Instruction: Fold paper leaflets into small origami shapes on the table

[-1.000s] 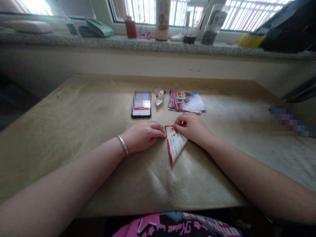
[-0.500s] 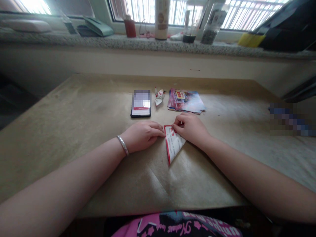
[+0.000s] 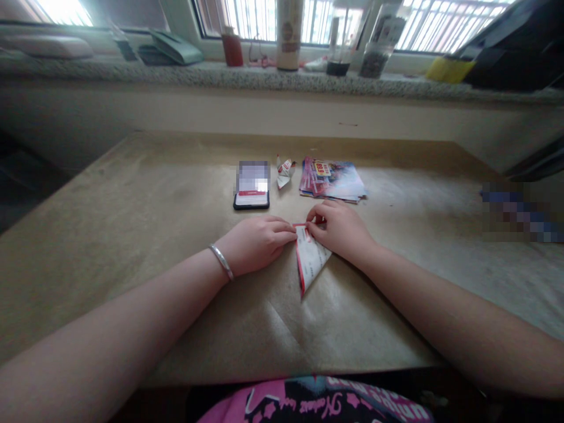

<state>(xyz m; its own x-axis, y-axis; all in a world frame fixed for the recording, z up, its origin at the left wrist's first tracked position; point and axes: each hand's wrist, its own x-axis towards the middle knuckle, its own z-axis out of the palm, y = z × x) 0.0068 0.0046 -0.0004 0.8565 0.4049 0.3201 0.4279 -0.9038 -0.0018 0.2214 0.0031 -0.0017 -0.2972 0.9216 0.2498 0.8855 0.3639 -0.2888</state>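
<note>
Writing first. White paper triangle with red borders (image 3: 311, 261) carries dark rows of small print plus a red mark near its far edge; too small to read. Yellow label (image 3: 323, 169) on the stack of glossy, colourful printed sheets (image 3: 343, 183) shows large red digits, not safely legible. Black-and-pink printed garment (image 3: 308, 405) has pale lettering and stars, upside down from here; can't make it out. No brand I can confirm.

Orientation: triangle lies on the tan, smooth-topped desk (image 3: 238, 329), central, between the hands. Sharp tip points back at the person; long axis runs near to far, roughly square to the window side. Red border follows its left side, more red along the far edge. Right side slants in toward the tip.

Hands: apart, one each side of the paper. Right hand (image 3: 346, 232) has thumb and index finger closed on the far edge. Left hand (image 3: 259, 244) touches the upper left edge with fingertips; can't tell pinch from press. Silver metal bangle (image 3: 221, 262) on the left wrist.

Beyond: black-framed rectangular phone (image 3: 251, 201), small white-and-red folded paper piece (image 3: 285, 175), then the stack, left to right.
</note>
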